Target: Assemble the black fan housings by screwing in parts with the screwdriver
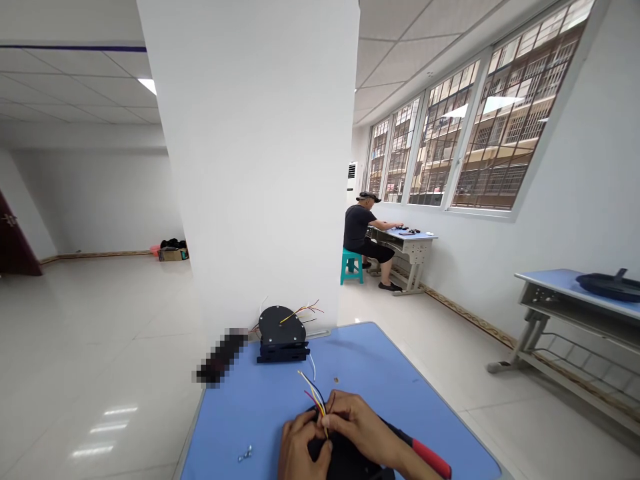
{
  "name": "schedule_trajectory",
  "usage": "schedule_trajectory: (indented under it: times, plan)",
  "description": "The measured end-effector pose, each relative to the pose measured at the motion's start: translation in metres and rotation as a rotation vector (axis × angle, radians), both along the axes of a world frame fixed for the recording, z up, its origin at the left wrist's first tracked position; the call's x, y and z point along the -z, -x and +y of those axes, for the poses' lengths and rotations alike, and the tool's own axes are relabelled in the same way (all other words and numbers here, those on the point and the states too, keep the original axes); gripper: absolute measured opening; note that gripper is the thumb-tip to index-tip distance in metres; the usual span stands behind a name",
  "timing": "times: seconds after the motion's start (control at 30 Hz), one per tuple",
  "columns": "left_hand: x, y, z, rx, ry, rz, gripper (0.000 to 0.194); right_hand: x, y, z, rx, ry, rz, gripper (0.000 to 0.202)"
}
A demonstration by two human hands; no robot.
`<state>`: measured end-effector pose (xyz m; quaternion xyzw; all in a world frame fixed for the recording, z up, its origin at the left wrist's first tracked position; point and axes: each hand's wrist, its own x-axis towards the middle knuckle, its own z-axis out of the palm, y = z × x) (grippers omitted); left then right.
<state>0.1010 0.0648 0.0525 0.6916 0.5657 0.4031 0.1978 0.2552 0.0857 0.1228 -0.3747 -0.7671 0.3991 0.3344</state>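
Note:
Near the front of the blue desk, my left hand (303, 448) and my right hand (361, 427) meet over a black part (350, 460). Thin wires (316, 395) in yellow, white, red and black rise between them. The fingers of my right hand are closed round these wires. My left hand pinches at their lower end, against the black part. My hands hide much of that part. A tool with a red handle (431, 459) lies beneath my right forearm.
On the blue desk (400, 393) are a black round-topped assembly (281, 327) with wires at the back and small screws (245, 455) at front left. A white pillar (260, 167) stands behind. A person (357, 227) sits at a far desk; another desk (550, 283) is at right.

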Motion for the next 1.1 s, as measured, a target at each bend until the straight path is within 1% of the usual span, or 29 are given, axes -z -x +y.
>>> schedule_trajectory:
  times: [0.13, 0.23, 0.3, 0.37, 0.47, 0.6, 0.7, 0.8, 0.93, 1.1]
  plan:
    - [0.008, -0.006, -0.002, -0.041, -0.086, 0.084, 0.027, -0.002, -0.003, 0.003, -0.079, 0.017, -0.005, 0.042]
    - [0.013, -0.010, -0.004, -0.088, -0.099, 0.129, 0.034, -0.006, -0.006, 0.006, -0.149, 0.020, -0.027, 0.037]
    - [0.016, -0.011, -0.004, -0.099, -0.100, 0.128, 0.036, -0.009, -0.008, 0.007, -0.171, 0.015, -0.030, 0.037]
    - [0.017, -0.011, -0.003, -0.083, -0.100, 0.095, 0.035, -0.011, -0.010, 0.006, -0.164, 0.013, -0.020, 0.037]
    - [0.018, -0.008, 0.001, -0.033, -0.079, 0.002, 0.025, -0.013, -0.012, 0.003, -0.132, 0.016, 0.000, 0.038]
    - [0.019, -0.007, 0.004, -0.001, -0.068, -0.112, 0.023, -0.015, -0.015, 0.002, -0.110, 0.015, 0.007, 0.031]
    - [0.016, -0.009, 0.006, 0.022, -0.073, -0.124, 0.022, -0.013, -0.015, 0.002, -0.088, 0.001, -0.001, 0.024]
    - [0.009, -0.010, 0.005, 0.013, -0.061, -0.046, 0.023, -0.010, -0.012, 0.000, -0.045, -0.024, -0.003, 0.019]
    - [0.001, -0.013, 0.002, -0.005, -0.008, 0.066, 0.023, -0.008, -0.011, -0.005, -0.012, -0.037, 0.006, 0.021]
    - [-0.002, -0.019, -0.002, -0.078, 0.063, 0.167, 0.022, -0.008, -0.013, -0.007, -0.011, -0.047, 0.020, 0.026]
